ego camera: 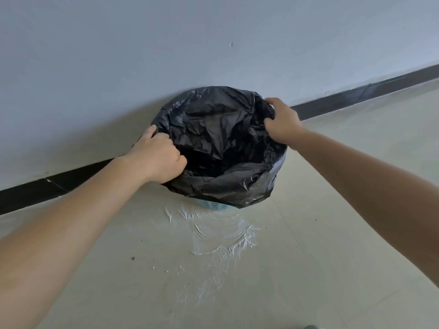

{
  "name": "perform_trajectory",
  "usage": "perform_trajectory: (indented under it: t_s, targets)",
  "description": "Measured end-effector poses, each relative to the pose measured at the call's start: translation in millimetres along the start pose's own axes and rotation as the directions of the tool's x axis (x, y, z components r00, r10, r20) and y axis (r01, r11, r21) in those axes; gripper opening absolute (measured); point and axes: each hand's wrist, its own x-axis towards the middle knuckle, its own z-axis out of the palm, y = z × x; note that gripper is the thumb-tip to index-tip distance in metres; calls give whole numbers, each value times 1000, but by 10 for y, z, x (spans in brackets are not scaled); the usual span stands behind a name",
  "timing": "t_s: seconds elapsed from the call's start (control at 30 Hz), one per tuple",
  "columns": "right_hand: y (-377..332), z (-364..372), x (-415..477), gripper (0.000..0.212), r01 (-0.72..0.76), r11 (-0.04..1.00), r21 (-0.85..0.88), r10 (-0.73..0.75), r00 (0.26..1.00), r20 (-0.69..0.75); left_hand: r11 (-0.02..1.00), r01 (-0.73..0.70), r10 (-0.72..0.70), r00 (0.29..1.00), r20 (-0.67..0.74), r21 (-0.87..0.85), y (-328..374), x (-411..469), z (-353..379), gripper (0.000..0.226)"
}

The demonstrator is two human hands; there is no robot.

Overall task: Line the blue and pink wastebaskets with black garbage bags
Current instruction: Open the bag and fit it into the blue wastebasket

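Head view looks down at the blue wastebasket [215, 205], which stands on the floor [332, 233] against the far wall [142, 55]; only a strip of its blue base shows. A black garbage bag [221, 148] sits inside it, mouth open and folded down over the rim on the near side. At the left edge the left hand [158, 157] is closed on bag plastic, and at the far right edge the right hand [281, 123] pinches it the same way, so the two are held apart across the opening. By my judgement the blue bin is nearly lined, with only the sides left to settle. No pink wastebasket is in sight, so that half seems undone. White smears [213, 236] mark the near floor.
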Motion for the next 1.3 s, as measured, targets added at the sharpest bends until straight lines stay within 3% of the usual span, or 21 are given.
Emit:
perform_trajectory:
  t_s: [0.1, 0.17, 0.23, 0.27, 0.3, 0.33, 0.4, 0.43, 0.47, 0.5, 0.57, 0.7, 0.77, 0.83, 0.9, 0.97, 1.0, 1.1, 1.17, 1.23, 1.3]
  targets:
    - [-31, -21, 36, 58, 8, 991, -137, 1, 998, 63, 983, 2, 5, 999, 36, -181, -6, 51, 62, 56]
    - [-112, -15, 17, 59, -4, 942, -337, 29, 997, 71, 901, 15, -115, 972, -206, -434, 25, 22, 91, 47]
    - [-290, 8, -62, 61, 24, 886, -463, -42, 999, -28, 726, 12, -440, 776, -451, -687, 60, -49, 120, 41]
    - [-424, 37, -115, 62, 89, 886, -454, -130, 990, -60, 586, -13, -599, 667, -444, -810, 43, -69, 136, 38]
    - [-578, 80, -163, 59, 185, 894, -409, -224, 973, -50, 379, -49, -710, 625, -325, -924, 20, -80, 140, 33]
    - [-744, 144, -222, 56, 272, 899, -342, -287, 958, 8, 111, -79, -746, 652, -136, -991, -6, -71, 148, 29]
    - [-1050, 349, -385, 50, 321, 938, -134, -292, 936, 196, -493, -86, -564, 789, 243, -866, -42, -44, 130, 34]
    - [-1163, 490, -494, 48, 264, 964, -2, -252, 922, 293, -701, -60, -412, 847, 335, -711, -61, -40, 141, 46]
    - [-1236, 664, -596, 46, 170, 979, 111, -200, 898, 392, -797, -25, -283, 899, 336, -604, -65, -33, 167, 58]
    - [-1286, 836, -683, 45, 84, 982, 171, -157, 865, 477, -815, 2, -199, 938, 283, -580, -41, -25, 185, 68]
    - [-1297, 1145, -782, 44, 3, 981, 193, -116, 806, 580, -795, 13, -180, 950, 256, -606, 2, 30, 208, 78]
    - [-1170, 1267, -722, 49, -106, 965, 241, -69, 783, 618, -810, 14, -189, 940, 284, -586, -62, 76, 309, 82]
    - [-1063, 1179, -670, 53, -30, 987, 158, -76, 777, 625, -811, 65, -108, 960, 258, -581, -57, 59, 369, 86]
    - [-966, 1037, -596, 50, 240, 969, -58, -173, 825, 539, -740, 69, -87, 976, 197, -669, 1, 39, 386, 82]
    - [-904, 831, -510, 46, 528, 765, -368, -394, 836, 381, -595, 30, -169, 972, 162, -803, 37, 46, 349, 58]
    - [-833, 584, -413, 48, 562, 603, -566, -568, 801, 189, -440, 49, -339, 915, 217, -897, 33, 74, 301, 33]
    - [-776, 461, -358, 54, 502, 620, -603, -567, 818, 98, -395, 81, -390, 887, 247, -915, 26, 86, 292, 32]
    - [-522, 143, -217, 89, 168, 768, -619, -212, 977, 2, -375, 126, -404, 869, 285, -919, 11, 93, 243, 29]
    - [-330, 18, -199, 104, -1, 813, -583, 45, 997, 61, -367, 140, -433, 849, 302, -919, -26, 90, 226, 27]
    - [-220, 9, -213, 107, -41, 903, -428, 115, 982, 149, -340, 157, -486, 815, 317, -927, -87, 82, 209, 20]
    - [-209, 83, -204, 105, -22, 934, -357, 75, 988, 136, -315, 191, -518, 786, 337, -930, -132, 51, 187, 19]
